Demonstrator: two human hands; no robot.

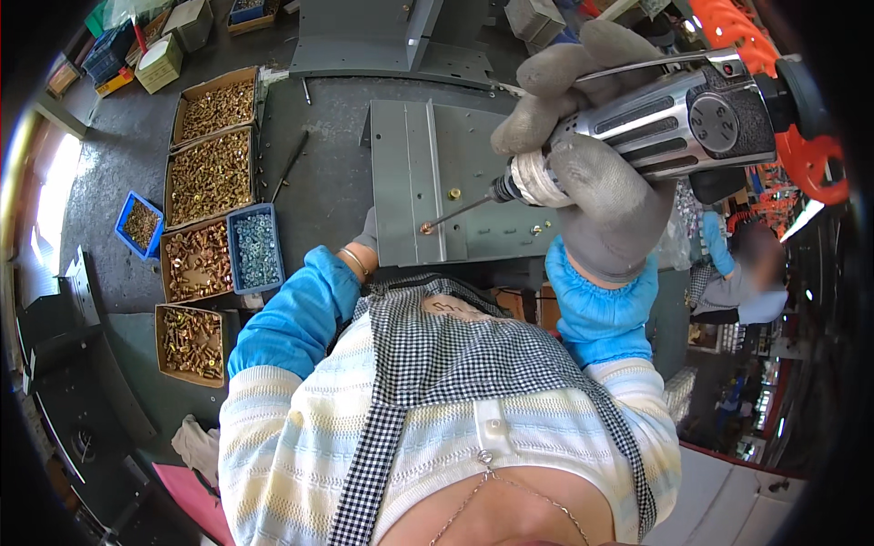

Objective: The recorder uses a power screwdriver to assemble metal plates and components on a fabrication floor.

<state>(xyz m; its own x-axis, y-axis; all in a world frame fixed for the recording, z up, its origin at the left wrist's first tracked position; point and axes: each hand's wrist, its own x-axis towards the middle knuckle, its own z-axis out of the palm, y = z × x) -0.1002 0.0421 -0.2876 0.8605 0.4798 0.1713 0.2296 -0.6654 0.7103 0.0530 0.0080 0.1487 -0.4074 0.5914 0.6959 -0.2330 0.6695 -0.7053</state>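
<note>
My right hand (605, 182), in a grey glove, is closed round a silver-and-black pneumatic screwdriver (651, 123). White tape wraps the tool's nose. Its long thin bit slants down to the left, and the tip meets a copper-coloured screw (426, 228) on a grey sheet-metal panel (401, 164). A brass-coloured fastener (454, 194) sits in the panel a little farther off, and several studs rise from its right part. At the panel's near left edge is my left hand (366, 233), also gloved; its fingers are hidden by the panel.
To the left stand cardboard boxes of brass-coloured fasteners (211, 176), a blue bin of silvery nuts (255, 247) and a small blue bin (139, 224). A dark rod (291, 166) lies beside them. Another metal part (355, 45) stands at the back. A red coiled hose (810, 164) hangs right; another person (751, 273) sits beyond.
</note>
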